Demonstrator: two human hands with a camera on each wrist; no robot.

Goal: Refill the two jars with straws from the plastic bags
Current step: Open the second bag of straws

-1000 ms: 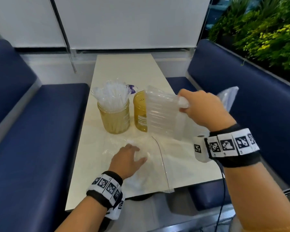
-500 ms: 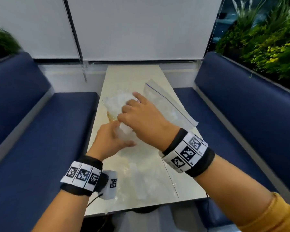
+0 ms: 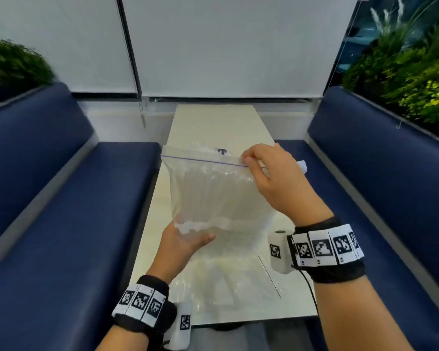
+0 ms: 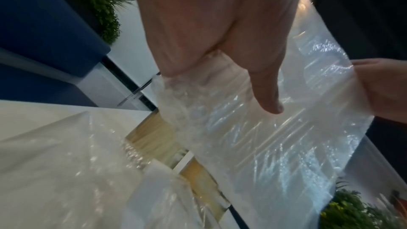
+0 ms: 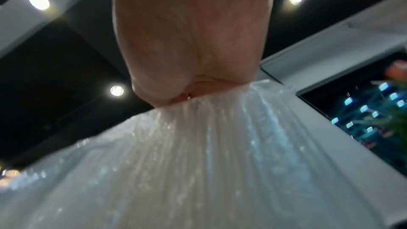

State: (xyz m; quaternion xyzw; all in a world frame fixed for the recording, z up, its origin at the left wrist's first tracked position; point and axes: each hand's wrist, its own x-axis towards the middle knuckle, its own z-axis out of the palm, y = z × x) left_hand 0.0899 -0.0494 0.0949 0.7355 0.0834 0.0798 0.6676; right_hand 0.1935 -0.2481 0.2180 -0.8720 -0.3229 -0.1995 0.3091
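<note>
A clear zip bag of straws (image 3: 213, 196) stands upright in the air over the middle of the table (image 3: 213, 122). My right hand (image 3: 254, 160) pinches its top right corner at the blue zip line. My left hand (image 3: 185, 241) grips the bottom left edge, thumb on the front face. In the left wrist view the thumb (image 4: 268, 104) presses the bag (image 4: 275, 145), and amber jar glass (image 4: 152, 137) shows below it. The right wrist view shows my right hand (image 5: 187, 84) bunching the plastic (image 5: 209, 163). In the head view the bag hides both jars.
Another clear plastic bag (image 3: 226, 282) lies flat on the near part of the table. Blue benches (image 3: 61, 224) run along both sides. Plants (image 3: 416, 79) stand behind the right bench, and a white wall closes the far end.
Both hands have come away from the jars and lifted the bag upright. My right hand has shifted to the top corner, my left to the bottom edge.
</note>
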